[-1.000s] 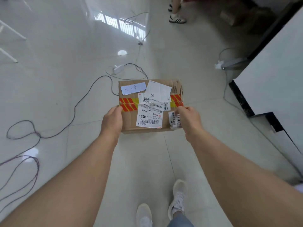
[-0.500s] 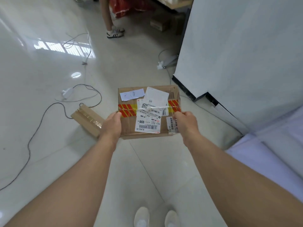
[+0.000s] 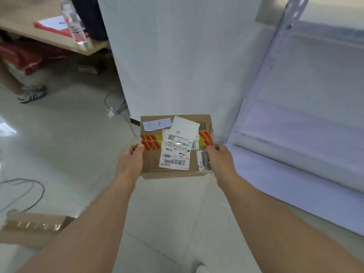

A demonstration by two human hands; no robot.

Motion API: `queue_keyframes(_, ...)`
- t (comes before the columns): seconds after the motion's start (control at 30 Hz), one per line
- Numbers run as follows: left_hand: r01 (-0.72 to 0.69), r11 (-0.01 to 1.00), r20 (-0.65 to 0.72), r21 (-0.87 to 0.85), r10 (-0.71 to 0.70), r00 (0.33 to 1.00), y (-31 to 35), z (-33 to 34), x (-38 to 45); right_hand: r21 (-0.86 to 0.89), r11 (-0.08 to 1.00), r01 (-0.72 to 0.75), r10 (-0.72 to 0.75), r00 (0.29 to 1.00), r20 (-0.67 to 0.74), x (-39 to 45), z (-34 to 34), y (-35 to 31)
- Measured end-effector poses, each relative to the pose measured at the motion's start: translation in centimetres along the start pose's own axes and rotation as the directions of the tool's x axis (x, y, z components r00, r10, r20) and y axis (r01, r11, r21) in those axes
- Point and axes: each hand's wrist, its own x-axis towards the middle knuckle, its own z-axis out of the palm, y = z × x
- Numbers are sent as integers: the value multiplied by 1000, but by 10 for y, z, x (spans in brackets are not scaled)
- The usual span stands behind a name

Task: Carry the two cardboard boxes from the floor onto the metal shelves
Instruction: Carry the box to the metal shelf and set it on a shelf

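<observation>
A person holds a cardboard box (image 3: 176, 144) in the air with both hands, arms stretched forward. The left hand (image 3: 131, 161) grips the box's left edge, thumb on top beside the red-and-yellow tape (image 3: 150, 141) and the fingers wrapped under, out of sight. The right hand (image 3: 217, 161) grips the right edge the same way, its thumb lying over a white label (image 3: 202, 161) that folds round the corner. The box top is level and covered with shipping labels (one reads "030").

The metal shelf (image 3: 299, 154) stands just right of the box, its pale boards empty and its perforated upright (image 3: 279, 56) rising at the top. The box's right edge is close to the shelf's front corner, but no part of the box is over a board. Behind the box stands a white panel (image 3: 177, 56).

A second box (image 3: 33, 227) lies on the floor (image 3: 69, 154), well to the left of the held box and nearer the camera, partly hidden by the left forearm. Black cables (image 3: 29, 194) loop on the floor just beyond it. Far left of the held box, another person's shoe (image 3: 31, 94) shows under a wooden table (image 3: 39, 36), which carries a clear bottle (image 3: 73, 22) and red-edged papers (image 3: 53, 24).
</observation>
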Motion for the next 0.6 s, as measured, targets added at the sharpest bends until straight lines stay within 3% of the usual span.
queue_keyframes(0.33,-97,993,332,66,70,941,48,105,-15,200,980,-21,72,964,-254,2,-105,1)
queue_keyframes(0.6,-159,981,435,112,95,895,55,150,-33,239,971,-25,109,932,-346,10,-144,23)
